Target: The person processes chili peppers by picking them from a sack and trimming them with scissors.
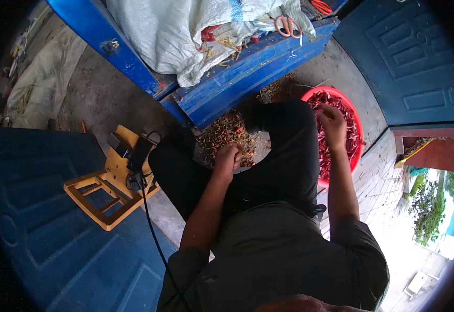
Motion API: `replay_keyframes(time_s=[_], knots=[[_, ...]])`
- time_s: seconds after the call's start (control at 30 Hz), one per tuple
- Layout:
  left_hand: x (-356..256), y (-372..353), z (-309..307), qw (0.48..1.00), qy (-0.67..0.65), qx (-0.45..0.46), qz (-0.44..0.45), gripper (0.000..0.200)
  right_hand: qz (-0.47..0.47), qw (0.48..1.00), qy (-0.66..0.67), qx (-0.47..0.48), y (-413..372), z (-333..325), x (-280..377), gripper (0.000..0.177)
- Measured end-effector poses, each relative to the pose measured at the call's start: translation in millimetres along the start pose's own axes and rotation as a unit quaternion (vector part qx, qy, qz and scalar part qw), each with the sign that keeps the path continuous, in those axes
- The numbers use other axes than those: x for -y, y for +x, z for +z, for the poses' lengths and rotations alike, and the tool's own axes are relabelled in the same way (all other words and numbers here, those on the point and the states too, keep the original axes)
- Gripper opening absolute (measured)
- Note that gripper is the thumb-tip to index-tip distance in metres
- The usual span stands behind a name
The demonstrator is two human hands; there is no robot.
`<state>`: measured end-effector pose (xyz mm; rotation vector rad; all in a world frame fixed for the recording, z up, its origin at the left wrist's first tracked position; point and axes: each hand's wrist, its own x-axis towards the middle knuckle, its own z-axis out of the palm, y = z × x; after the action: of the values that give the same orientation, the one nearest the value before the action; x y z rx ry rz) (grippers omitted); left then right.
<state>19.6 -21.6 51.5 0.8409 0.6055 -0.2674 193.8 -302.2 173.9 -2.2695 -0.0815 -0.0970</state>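
Note:
My left hand (229, 157) is closed in front of my lap, between my knees. Its fingers are curled in, and what they hold, if anything, is hidden. Below it on the floor lies a heap of dry stems and bits of red chili (222, 136). Over on the right, my right hand (333, 126) is above a red plastic basin (361, 122) of dried red chilies (349, 112). Its fingers are loosely bent and apart, with nothing visible between them. My right knee stands beside the basin and covers part of its left side.
A blue wooden chest (253, 70) stands ahead, with a white woven sack (154, 31) and orange-handled scissors (288, 27) on top. To the left, a small wooden folding chair (107, 190) carries a black device with a cable (154, 229). Blue doors (409, 57) flank both sides.

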Motion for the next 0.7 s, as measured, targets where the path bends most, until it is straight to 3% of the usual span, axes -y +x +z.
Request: replay_keyframes(time_s=[0.03,0.1,0.13,0.2,0.27,0.4,0.43,0.57,0.7], knots=[[-1,-2,-1,1.0,0.005,0.001,0.016,0.017,-0.082,0.996,0.027,0.004,10,28,-4,0.029],[-1,-3,-8,1.0,-0.014,-0.001,0.016,0.017,-0.145,0.983,0.093,0.069,24,76,56,0.025],[1,-4,-13,0.999,-0.033,-0.001,0.01,0.017,-0.13,0.977,0.13,0.105,37,101,73,0.025],[4,-6,-23,0.999,-0.048,-0.005,0.016,0.018,-0.205,0.966,0.118,0.103,57,144,122,0.027],[3,-11,-28,0.998,-0.066,-0.015,0.016,0.02,-0.219,0.968,0.072,0.101,86,183,154,0.033],[7,-11,-31,0.995,-0.07,-0.038,0.052,0.018,-0.199,0.976,0.044,0.077,123,235,211,0.039],[7,-11,-31,0.995,-0.07,-0.039,0.056,0.018,-0.215,0.973,-0.018,0.086,128,244,219,0.041],[6,-9,-31,0.994,-0.096,-0.036,0.047,0.022,-0.222,0.965,-0.13,0.054,152,275,215,0.039],[11,-5,-30,0.995,-0.092,-0.026,0.041,0.022,-0.126,0.967,-0.024,0.218,153,251,215,0.038]])
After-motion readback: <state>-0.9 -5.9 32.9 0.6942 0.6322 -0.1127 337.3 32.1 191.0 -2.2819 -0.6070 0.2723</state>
